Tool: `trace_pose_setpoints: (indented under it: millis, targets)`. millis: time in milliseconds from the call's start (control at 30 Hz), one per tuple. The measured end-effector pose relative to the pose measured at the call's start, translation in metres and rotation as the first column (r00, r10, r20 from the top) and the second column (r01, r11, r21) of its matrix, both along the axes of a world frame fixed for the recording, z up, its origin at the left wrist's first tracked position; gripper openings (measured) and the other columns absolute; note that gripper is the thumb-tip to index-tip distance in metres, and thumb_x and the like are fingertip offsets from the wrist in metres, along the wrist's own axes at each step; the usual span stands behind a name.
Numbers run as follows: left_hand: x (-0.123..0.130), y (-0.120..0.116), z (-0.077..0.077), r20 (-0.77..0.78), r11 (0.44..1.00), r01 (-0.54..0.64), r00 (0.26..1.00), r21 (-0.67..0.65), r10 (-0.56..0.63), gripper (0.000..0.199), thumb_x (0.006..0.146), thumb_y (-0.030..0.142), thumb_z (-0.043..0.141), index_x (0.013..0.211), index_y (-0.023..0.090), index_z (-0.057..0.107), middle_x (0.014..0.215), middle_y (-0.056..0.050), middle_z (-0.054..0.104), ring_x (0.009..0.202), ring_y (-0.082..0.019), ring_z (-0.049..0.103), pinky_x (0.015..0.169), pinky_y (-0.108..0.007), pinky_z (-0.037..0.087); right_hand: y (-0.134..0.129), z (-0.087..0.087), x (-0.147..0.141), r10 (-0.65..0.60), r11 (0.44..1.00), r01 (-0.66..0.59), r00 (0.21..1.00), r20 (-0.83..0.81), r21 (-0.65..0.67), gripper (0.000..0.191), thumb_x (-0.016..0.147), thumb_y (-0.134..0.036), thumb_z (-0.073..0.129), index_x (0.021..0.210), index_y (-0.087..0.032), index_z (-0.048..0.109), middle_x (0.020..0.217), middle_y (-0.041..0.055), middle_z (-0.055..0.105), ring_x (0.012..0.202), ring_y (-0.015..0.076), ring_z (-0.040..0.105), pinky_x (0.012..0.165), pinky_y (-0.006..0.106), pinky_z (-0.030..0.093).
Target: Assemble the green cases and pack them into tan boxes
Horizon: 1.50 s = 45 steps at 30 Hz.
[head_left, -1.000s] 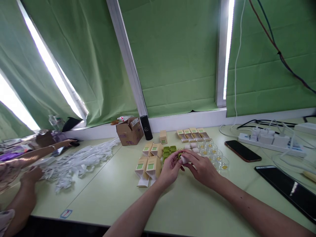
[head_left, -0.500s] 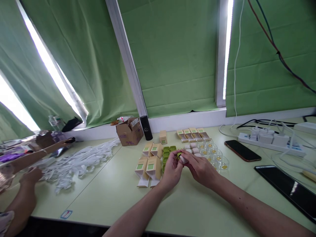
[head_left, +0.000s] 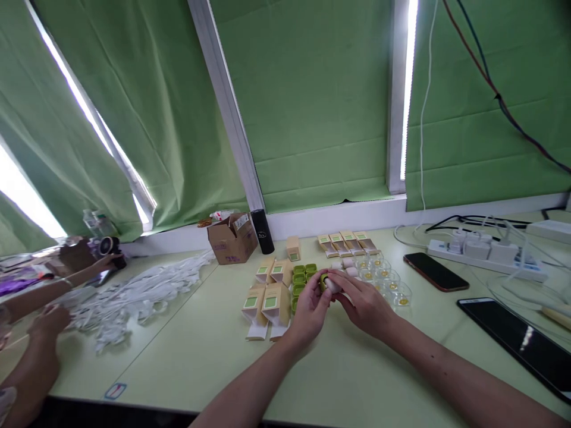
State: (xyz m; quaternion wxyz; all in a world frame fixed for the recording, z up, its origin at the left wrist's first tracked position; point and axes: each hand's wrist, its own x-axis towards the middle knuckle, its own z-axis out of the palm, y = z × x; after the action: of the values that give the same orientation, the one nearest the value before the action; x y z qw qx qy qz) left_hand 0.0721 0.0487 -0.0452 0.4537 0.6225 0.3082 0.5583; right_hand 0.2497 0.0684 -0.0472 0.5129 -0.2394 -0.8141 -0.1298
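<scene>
My left hand (head_left: pixel 311 304) is closed round a small green cup (head_left: pixel 323 282). Fingers of my right hand (head_left: pixel 363 300) pinch a pale pinkish-white cylinder (head_left: pixel 331 286), whose end meets the green cup. Left of my hands stand several green square cups (head_left: pixel 298 278) in rows, partly hidden by my left hand. Beside them are several open tan boxes (head_left: pixel 276 300) with green labels. Behind my right hand lie more pale cylinders (head_left: pixel 348 263) and several clear round containers with yellow centres (head_left: pixel 402 294). More tan boxes (head_left: pixel 347 242) form a row farther back.
A cardboard box (head_left: pixel 232 239) and black bottle (head_left: pixel 262 232) stand at the back. White straps (head_left: pixel 138 297) lie to the left, near another person's hands (head_left: pixel 50 321). Two phones (head_left: pixel 436 271) and a power strip (head_left: pixel 486 255) with cables are at the right.
The pale cylinder shows more clearly between my fingers. At the left, the other person's far hand has raised and turned a dark round object. The view has shifted slightly.
</scene>
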Motion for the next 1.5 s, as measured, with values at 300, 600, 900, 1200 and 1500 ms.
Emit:
trace_pose_setpoints:
  millis: [300, 600, 900, 1200, 1500]
  targets:
    - [0.002, 0.003, 0.000, -0.010, 0.999, -0.018, 1.000, -0.039, 0.018, 0.072, 0.086, 0.059, 0.079, 0.142, 0.017, 0.059, 0.134, -0.019, 0.068, 0.117, -0.028, 0.068, 0.099, -0.040, 0.058, 0.000, -0.005, -0.004, -0.016, 1.000, 0.016, 1.000, -0.005, -0.005, 0.037, 0.105, -0.018, 0.053, 0.141, -0.021, 0.056, 0.130, 0.0157, 0.075, 0.116, 0.0277, 0.076, 0.091, 0.041, 0.068]
    - [0.004, -0.001, 0.006, -0.041, 0.999, -0.033, 0.999, -0.005, 0.032, 0.061, 0.089, 0.061, 0.074, 0.130, 0.017, 0.063, 0.120, -0.015, 0.071, 0.101, -0.023, 0.069, 0.086, -0.034, 0.059, 0.001, -0.008, -0.003, -0.021, 0.999, 0.021, 1.000, 0.001, -0.040, 0.036, 0.104, -0.017, 0.054, 0.139, -0.022, 0.061, 0.130, 0.0165, 0.074, 0.113, 0.0285, 0.077, 0.090, 0.043, 0.069]
    - [0.004, 0.000, 0.007, -0.016, 0.999, -0.031, 0.999, 0.011, 0.032, 0.059, 0.090, 0.058, 0.075, 0.131, 0.017, 0.063, 0.121, -0.016, 0.072, 0.106, -0.024, 0.070, 0.090, -0.034, 0.059, -0.001, -0.006, -0.003, 0.015, 0.998, -0.017, 1.000, -0.023, -0.066, 0.041, 0.103, -0.018, 0.055, 0.144, -0.022, 0.055, 0.133, 0.0163, 0.072, 0.117, 0.0297, 0.074, 0.092, 0.044, 0.068]
    - [-0.001, 0.004, 0.013, -0.031, 0.996, -0.066, 0.997, -0.052, 0.064, 0.070, 0.084, 0.066, 0.077, 0.130, 0.013, 0.067, 0.097, -0.010, 0.073, 0.066, -0.013, 0.061, 0.062, -0.026, 0.053, -0.007, -0.001, -0.006, 0.136, 0.924, -0.185, 0.977, -0.165, -0.333, 0.047, 0.102, -0.018, 0.052, 0.148, -0.027, 0.046, 0.121, 0.0102, 0.075, 0.085, 0.0221, 0.076, 0.082, 0.040, 0.067]
    - [-0.011, 0.000, 0.014, -0.053, 0.992, -0.123, 0.991, -0.017, 0.122, 0.063, 0.100, 0.063, 0.055, 0.141, 0.015, 0.062, 0.095, -0.009, 0.073, 0.073, -0.015, 0.064, 0.067, -0.027, 0.050, -0.002, 0.001, -0.007, 0.138, 0.774, -0.377, 0.884, -0.446, -0.508, 0.033, 0.097, -0.034, 0.065, 0.128, -0.024, 0.060, 0.106, 0.0090, 0.077, 0.080, 0.0217, 0.076, 0.077, 0.038, 0.066]
